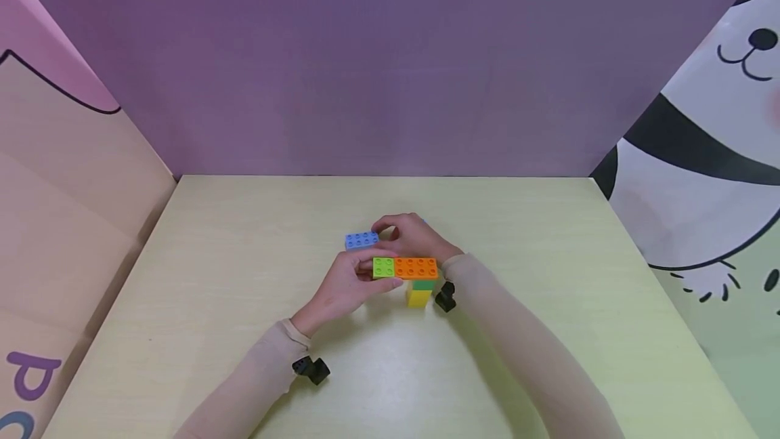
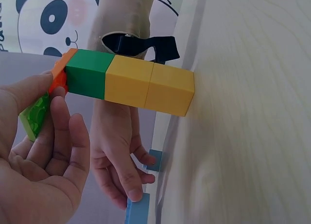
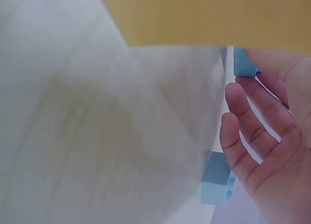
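My left hand (image 1: 342, 286) pinches the left end of a stack of toy building bricks, its thumb and fingers around a lime green brick (image 1: 383, 267) beside an orange brick (image 1: 416, 267). Below the orange one come a green brick (image 2: 88, 74) and two yellow bricks (image 2: 149, 85), forming a column under the stack's right end. Farther back, my right hand (image 1: 416, 236) pinches the end of a light blue eight-stud brick (image 1: 362, 240) between thumb and fingers. A smaller blue brick (image 3: 216, 178) stands on the table, near the right hand's little-finger side and mostly hidden in the head view.
The pale wooden table (image 1: 244, 222) meets a purple wall (image 1: 390, 66) at its back edge. Printed side panels, one with a panda (image 1: 719, 175), flank it. A black wrist camera (image 1: 311, 370) sits on the left sleeve, another (image 1: 446, 297) on the right.
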`<control>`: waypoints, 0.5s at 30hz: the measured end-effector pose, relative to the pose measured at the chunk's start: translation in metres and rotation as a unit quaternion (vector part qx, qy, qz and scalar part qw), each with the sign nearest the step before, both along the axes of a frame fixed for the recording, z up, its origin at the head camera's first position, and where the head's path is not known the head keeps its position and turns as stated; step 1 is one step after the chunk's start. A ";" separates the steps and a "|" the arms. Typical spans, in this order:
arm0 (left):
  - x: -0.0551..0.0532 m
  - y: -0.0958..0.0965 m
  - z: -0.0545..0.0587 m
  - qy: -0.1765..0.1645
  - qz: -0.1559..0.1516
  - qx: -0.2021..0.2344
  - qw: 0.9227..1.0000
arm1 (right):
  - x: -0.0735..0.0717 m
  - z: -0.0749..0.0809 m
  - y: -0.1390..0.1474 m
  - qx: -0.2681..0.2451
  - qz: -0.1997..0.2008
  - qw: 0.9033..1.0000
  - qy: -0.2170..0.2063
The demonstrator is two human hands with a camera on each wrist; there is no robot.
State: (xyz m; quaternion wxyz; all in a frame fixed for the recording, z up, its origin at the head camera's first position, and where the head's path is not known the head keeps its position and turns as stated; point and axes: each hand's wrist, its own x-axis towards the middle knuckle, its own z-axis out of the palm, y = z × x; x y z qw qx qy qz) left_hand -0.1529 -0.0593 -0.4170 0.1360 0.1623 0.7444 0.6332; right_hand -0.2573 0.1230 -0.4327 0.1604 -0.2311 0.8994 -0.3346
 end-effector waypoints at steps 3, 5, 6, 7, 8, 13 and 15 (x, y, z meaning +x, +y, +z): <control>0.000 0.000 -0.001 -0.001 0.002 -0.004 1.000 | 0.000 0.002 0.002 0.002 0.002 1.000 0.010; -0.001 0.000 -0.001 -0.003 0.003 -0.006 1.000 | 0.000 0.003 0.004 0.002 0.003 1.000 0.013; -0.001 0.000 -0.001 -0.003 0.003 -0.007 1.000 | 0.000 0.003 0.005 0.001 0.003 1.000 0.013; -0.001 0.000 -0.001 -0.003 0.003 -0.007 1.000 | 0.000 0.004 0.006 0.001 0.002 1.000 0.013; -0.001 0.000 -0.001 -0.003 0.003 -0.007 1.000 | 0.000 0.005 0.007 0.000 0.001 1.000 0.012; -0.002 0.001 0.000 -0.001 0.001 -0.008 1.000 | 0.001 0.009 0.012 0.008 -0.003 1.000 0.013; -0.002 0.001 0.000 -0.001 -0.001 -0.008 1.000 | 0.001 0.010 0.013 0.013 -0.004 1.000 0.013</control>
